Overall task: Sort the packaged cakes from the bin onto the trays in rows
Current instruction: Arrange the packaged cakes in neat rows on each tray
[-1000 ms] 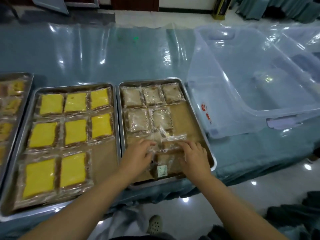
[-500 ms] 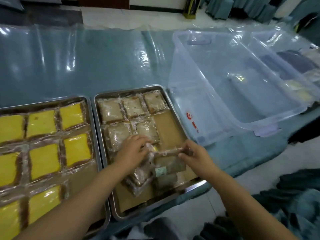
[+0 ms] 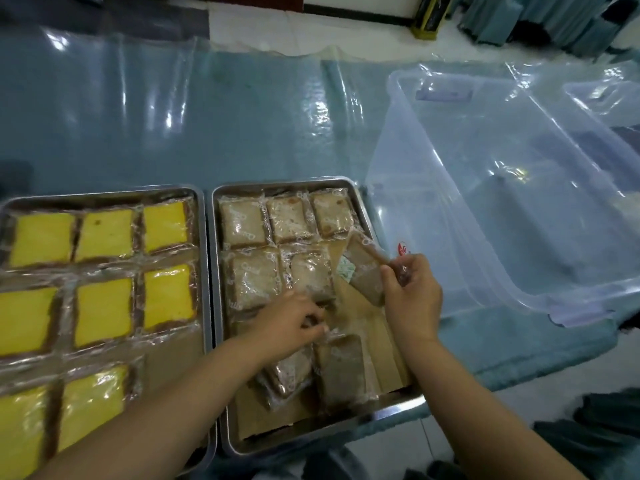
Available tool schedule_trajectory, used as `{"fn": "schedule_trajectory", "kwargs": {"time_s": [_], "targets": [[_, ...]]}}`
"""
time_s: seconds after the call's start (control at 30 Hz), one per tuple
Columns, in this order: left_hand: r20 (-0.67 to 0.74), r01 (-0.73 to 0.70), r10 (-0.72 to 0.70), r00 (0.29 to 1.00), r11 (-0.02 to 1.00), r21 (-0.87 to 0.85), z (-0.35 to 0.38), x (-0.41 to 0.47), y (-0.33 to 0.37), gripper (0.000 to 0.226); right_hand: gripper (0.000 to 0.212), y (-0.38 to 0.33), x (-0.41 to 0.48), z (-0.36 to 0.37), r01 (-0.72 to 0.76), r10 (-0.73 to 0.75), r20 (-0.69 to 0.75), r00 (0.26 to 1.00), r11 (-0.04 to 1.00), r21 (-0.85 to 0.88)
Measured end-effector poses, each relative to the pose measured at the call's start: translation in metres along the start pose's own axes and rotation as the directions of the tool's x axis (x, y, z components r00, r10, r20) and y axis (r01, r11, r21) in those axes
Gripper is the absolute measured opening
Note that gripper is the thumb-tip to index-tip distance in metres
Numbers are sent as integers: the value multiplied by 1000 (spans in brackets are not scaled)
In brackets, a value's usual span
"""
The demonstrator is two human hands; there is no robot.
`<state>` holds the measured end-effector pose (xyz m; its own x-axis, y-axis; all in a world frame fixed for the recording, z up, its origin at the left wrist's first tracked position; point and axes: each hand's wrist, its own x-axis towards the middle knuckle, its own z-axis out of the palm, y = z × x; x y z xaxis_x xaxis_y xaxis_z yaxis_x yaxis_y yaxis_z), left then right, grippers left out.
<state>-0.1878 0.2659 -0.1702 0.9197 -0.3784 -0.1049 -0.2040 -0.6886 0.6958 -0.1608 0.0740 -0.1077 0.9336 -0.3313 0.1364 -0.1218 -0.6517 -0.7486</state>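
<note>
A steel tray [image 3: 391, 412] in front of me holds brown packaged cakes: three in the far row [image 3: 287, 219], two in the second row [image 3: 254, 277]. My right hand [image 3: 412, 299] grips a tilted brown packaged cake [image 3: 363, 271] at the right end of the second row, just above the tray. My left hand [image 3: 291, 323] pinches the wrapper of loose brown cakes [image 3: 291, 374] lying askew near the tray's front, beside another one [image 3: 341, 368]. The clear plastic bin [image 3: 519, 209] stands to the right and looks empty.
A second steel tray [image 3: 204, 258] on the left carries rows of yellow packaged cakes [image 3: 104, 306]. The table is covered with shiny clear film [image 3: 207, 116]. Another clear bin [image 3: 609, 98] sits at the far right. The table edge runs just behind the trays' near rims.
My right hand has lifted one brown cake from the loose pile and carried it up and right to the second row. My left hand stayed on the pile. The view shifted.
</note>
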Motion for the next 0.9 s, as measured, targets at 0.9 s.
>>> {"fn": "schedule_trajectory", "kwargs": {"time_s": [0.9], "targets": [[75,174,-209,975,929,326,17,43,-23,60,63,56,55,43,857,-382,818,430,457,-238]]}}
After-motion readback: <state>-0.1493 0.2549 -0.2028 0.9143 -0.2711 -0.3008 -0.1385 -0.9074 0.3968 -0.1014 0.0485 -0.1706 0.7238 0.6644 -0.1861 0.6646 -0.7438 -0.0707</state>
